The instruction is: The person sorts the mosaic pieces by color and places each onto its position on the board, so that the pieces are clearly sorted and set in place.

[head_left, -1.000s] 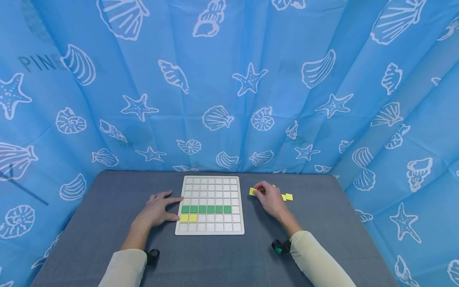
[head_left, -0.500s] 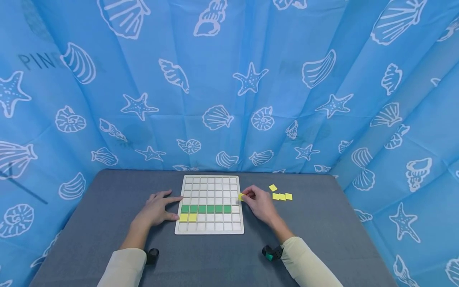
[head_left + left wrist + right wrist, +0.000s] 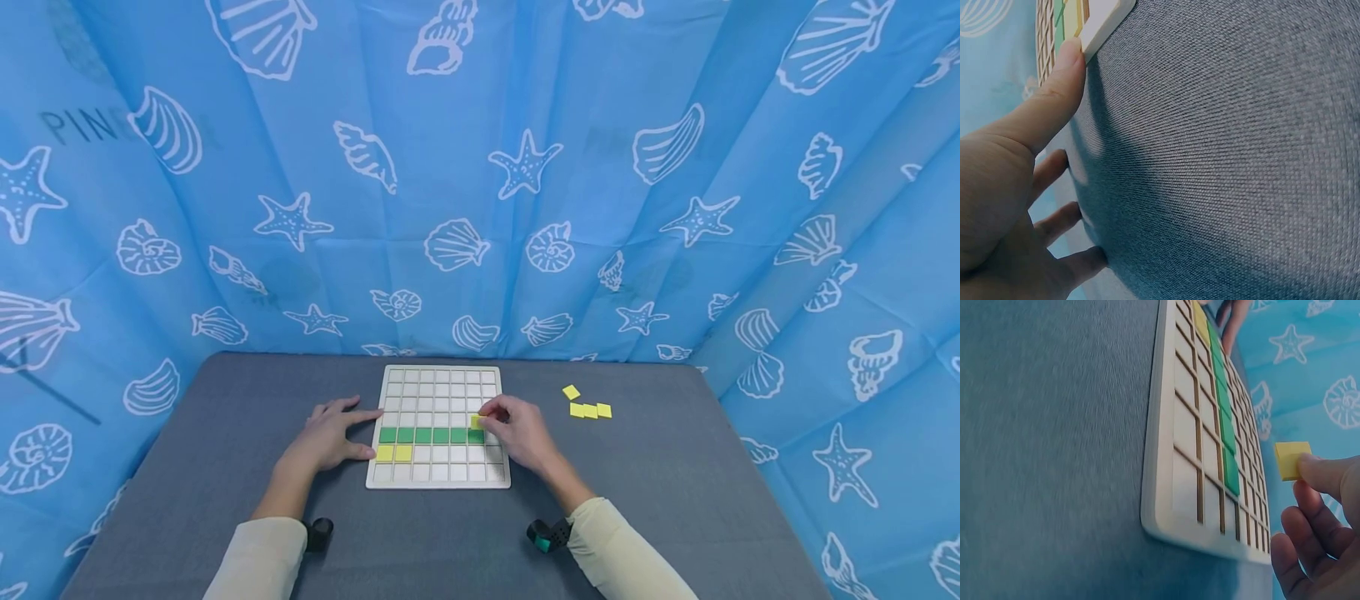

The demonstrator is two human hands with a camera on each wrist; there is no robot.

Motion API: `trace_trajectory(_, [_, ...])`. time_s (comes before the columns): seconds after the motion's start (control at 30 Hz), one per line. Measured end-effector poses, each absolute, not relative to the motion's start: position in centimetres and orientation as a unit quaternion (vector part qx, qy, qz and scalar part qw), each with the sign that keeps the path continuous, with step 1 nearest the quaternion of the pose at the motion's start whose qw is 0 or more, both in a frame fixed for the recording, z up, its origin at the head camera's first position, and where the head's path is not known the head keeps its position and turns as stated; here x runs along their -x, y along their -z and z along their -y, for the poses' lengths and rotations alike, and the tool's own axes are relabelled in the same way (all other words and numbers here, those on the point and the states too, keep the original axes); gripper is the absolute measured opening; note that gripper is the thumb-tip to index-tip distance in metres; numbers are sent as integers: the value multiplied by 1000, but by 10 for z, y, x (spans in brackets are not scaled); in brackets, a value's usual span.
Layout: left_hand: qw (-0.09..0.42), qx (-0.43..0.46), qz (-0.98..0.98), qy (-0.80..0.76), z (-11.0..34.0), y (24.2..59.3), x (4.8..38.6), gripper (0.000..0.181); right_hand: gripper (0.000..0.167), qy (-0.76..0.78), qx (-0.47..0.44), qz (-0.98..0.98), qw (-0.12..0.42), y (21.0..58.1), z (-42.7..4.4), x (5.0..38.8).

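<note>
A white grid board (image 3: 439,479) lies on the grey table. One row holds several green tiles (image 3: 423,435); in the row nearer the body, two yellow tiles (image 3: 393,453) fill the leftmost cells. My right hand (image 3: 521,433) pinches a yellow tile (image 3: 1291,460) between thumb and finger, held above the board's right part near the last green tile. My left hand (image 3: 330,437) rests at the board's left edge, fingers spread; its thumb (image 3: 1067,69) touches the board's rim in the left wrist view.
Several loose yellow tiles (image 3: 589,411) lie on the grey table (image 3: 637,483) to the right of the board. A blue curtain (image 3: 480,183) with white shell prints hangs behind the table and along its sides.
My right hand has carried the yellow tile leftward from beside the loose tiles to over the board. The left hand has stayed at the board's left edge.
</note>
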State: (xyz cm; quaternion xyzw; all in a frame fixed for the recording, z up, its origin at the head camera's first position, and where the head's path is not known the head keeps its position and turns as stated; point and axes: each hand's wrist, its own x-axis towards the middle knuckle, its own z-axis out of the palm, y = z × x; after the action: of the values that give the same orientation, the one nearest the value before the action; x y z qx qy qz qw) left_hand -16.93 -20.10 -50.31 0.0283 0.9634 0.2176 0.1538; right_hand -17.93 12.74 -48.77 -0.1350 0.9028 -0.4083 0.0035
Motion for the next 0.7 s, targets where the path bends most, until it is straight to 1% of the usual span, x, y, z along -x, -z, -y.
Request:
trace_trajectory(0.2, [148, -37, -965, -214, 201, 502, 169, 74, 7, 424, 140, -895, 25, 488, -114, 176])
trace_trajectory(0.43, [151, -34, -964, -215, 199, 500, 168, 74, 4, 428, 155, -889, 43, 490, -101, 172])
trace_trajectory(0.7, [153, -32, -965, -212, 200, 502, 168, 73, 7, 418, 184, -887, 67, 495, -80, 167])
